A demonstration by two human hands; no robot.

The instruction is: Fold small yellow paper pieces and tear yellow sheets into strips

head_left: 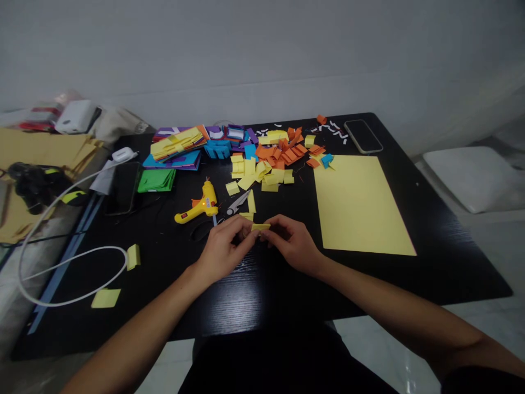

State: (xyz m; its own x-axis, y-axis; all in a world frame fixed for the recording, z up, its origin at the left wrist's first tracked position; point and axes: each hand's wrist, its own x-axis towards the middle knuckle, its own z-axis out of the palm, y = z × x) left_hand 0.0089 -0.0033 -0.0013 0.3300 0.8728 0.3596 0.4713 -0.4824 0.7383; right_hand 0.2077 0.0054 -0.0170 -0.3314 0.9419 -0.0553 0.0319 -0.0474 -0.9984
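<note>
Between my two hands, above the black table, is a small folded piece of yellow paper (pixel 261 226). My left hand (pixel 227 246) pinches its left end with thumb and fingers. Its right end is pinched by my right hand (pixel 293 241). Just beyond my fingers lie scissors (pixel 238 202), their handles partly hidden by my left hand, and a yellow paper strip (pixel 251 201). A yellow glue gun (pixel 200 204) rests on its side to the left of the scissors. Farther back is a heap of small folded yellow papers (pixel 262 175), with orange folded papers (pixel 283 152) behind it.
A large yellow sheet (pixel 361 205) lies at the right, below a phone (pixel 363 135). Stacked coloured papers (pixel 178 143) and a green bundle (pixel 156 180) are at the back left. A white cable (pixel 77 256) loops over the left edge near two yellow pieces (pixel 105 298).
</note>
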